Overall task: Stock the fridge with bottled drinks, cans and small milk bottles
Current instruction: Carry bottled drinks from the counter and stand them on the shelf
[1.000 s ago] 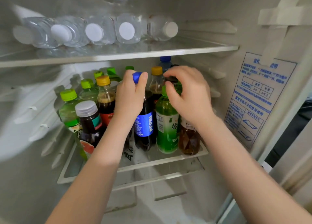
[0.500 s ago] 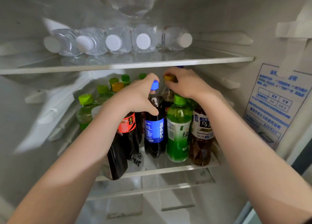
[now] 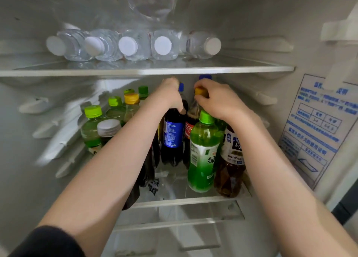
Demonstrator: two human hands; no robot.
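Both my arms reach into the open fridge, onto its middle glass shelf (image 3: 174,200). My left hand (image 3: 168,96) grips the neck of a blue-capped Pepsi bottle (image 3: 173,138) standing mid-shelf. My right hand (image 3: 217,100) holds the yellow cap and neck of a cola bottle with a red label (image 3: 190,121) just right of it. In front of that stand a green tea bottle (image 3: 202,154) and a brown Suntory tea bottle (image 3: 231,160). More green-capped and yellow-capped bottles (image 3: 114,111) crowd the left back, partly hidden by my left arm.
Several clear water bottles (image 3: 133,44) lie on their sides on the upper glass shelf (image 3: 147,71), white caps facing out. A blue-printed sticker (image 3: 317,125) covers the fridge's right wall. Bare glass shows at the middle shelf's front centre. A drawer cover sits below.
Both hands have pushed deeper into the shelf. The Pepsi bottle has moved back with my left hand, and my right hand has settled on the yellow-capped cola bottle.
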